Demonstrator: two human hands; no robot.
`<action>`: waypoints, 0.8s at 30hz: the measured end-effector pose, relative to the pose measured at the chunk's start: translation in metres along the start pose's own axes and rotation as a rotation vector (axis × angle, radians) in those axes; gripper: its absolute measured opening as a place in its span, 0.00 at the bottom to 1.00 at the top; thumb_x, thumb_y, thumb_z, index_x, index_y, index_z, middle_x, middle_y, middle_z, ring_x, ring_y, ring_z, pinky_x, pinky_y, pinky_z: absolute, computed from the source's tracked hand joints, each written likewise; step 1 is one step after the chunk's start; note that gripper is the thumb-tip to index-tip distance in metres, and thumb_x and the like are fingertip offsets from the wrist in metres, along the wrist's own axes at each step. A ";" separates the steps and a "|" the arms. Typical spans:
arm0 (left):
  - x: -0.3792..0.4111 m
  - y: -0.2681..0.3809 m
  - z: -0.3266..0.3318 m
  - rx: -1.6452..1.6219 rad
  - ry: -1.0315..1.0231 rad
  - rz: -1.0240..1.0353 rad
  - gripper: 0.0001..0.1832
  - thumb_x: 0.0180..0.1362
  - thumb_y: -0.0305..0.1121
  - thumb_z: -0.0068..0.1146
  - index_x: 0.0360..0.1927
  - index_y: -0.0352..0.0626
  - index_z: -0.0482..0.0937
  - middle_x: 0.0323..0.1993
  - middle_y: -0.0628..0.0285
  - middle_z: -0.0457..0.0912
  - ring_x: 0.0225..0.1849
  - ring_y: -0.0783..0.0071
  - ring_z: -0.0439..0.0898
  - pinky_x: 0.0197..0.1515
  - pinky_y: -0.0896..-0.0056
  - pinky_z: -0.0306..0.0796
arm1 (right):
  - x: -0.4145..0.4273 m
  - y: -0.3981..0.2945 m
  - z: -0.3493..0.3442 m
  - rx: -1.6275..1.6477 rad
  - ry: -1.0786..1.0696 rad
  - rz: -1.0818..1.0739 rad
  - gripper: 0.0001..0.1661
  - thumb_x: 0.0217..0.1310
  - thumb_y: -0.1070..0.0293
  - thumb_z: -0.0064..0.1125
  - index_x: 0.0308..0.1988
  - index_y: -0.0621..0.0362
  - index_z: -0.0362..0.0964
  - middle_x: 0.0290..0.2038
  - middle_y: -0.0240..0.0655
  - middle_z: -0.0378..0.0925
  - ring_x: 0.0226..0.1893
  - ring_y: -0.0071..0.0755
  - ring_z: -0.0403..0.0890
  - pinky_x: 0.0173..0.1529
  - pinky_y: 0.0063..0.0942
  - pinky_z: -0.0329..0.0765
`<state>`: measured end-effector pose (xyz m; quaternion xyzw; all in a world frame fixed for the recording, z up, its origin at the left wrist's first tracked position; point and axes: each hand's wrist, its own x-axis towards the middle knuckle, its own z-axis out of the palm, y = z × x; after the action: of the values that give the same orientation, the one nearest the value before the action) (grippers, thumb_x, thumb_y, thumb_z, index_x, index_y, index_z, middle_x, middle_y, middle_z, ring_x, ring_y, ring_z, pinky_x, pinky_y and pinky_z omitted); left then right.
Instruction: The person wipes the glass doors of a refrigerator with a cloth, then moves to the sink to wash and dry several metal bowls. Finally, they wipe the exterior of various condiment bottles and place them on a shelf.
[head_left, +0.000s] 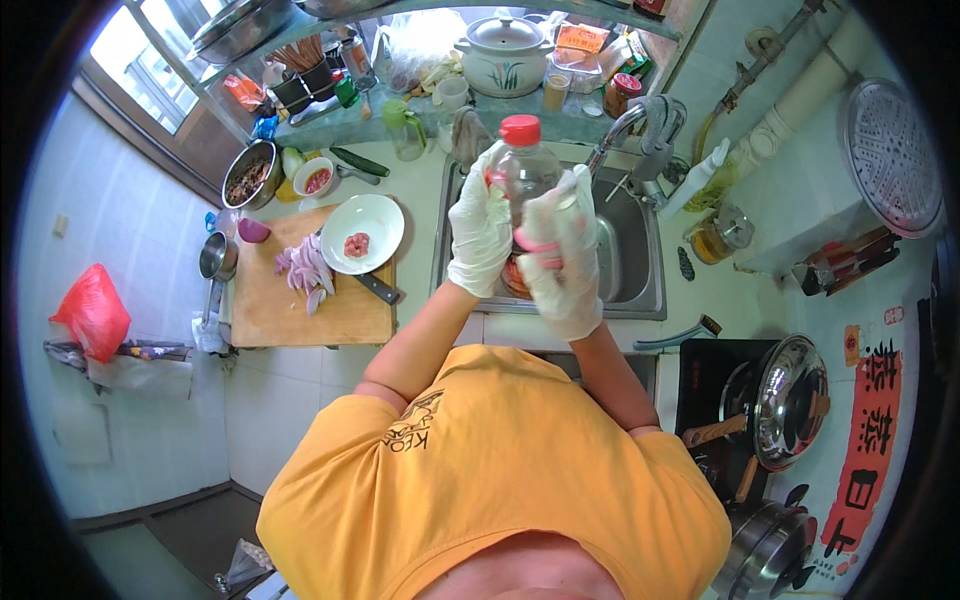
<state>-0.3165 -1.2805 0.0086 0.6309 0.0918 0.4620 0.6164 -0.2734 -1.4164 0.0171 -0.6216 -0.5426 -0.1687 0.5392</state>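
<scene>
Over the sink, a clear plastic bottle with a red cap stands roughly upright between my hands. White gloves cover both of them. My left hand grips the bottle's left side. On the right side, my right hand wraps around the bottle, blurred by motion. A pink band shows at its fingers; whether it belongs to the bottle or is separate, I cannot tell. Below, an orange-red patterned part is visible between the hands. My palms and fingers hide most of the lower bottle.
Left lies a cutting board with sliced onion, a knife and a white plate of raw meat. The faucet rises behind the sink. A lidded pan sits on the stove at right; a shelf crosses the back.
</scene>
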 end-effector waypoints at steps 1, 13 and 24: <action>-0.006 0.010 0.003 0.022 -0.061 0.068 0.24 0.67 0.25 0.53 0.67 0.40 0.68 0.50 0.57 0.82 0.45 0.74 0.80 0.51 0.72 0.73 | 0.002 -0.001 0.002 -0.085 -0.001 -0.078 0.43 0.60 0.62 0.60 0.70 0.60 0.54 0.71 0.68 0.43 0.71 0.73 0.50 0.74 0.47 0.51; -0.009 0.025 -0.002 0.325 -0.295 0.280 0.27 0.59 0.17 0.52 0.65 0.36 0.70 0.53 0.47 0.81 0.53 0.55 0.83 0.55 0.67 0.75 | 0.045 0.012 -0.022 0.799 0.269 0.404 0.29 0.70 0.64 0.53 0.66 0.60 0.63 0.63 0.41 0.70 0.62 0.36 0.71 0.69 0.35 0.63; -0.015 0.002 -0.005 0.332 -0.217 0.171 0.21 0.64 0.22 0.55 0.61 0.39 0.75 0.45 0.55 0.85 0.40 0.66 0.84 0.44 0.72 0.76 | 0.030 0.008 -0.008 -0.092 0.217 0.008 0.34 0.52 0.83 0.60 0.61 0.57 0.71 0.64 0.49 0.69 0.68 0.58 0.65 0.69 0.43 0.65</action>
<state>-0.3289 -1.2879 0.0022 0.7754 0.0460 0.4204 0.4689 -0.2530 -1.4068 0.0400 -0.6261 -0.4700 -0.2577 0.5663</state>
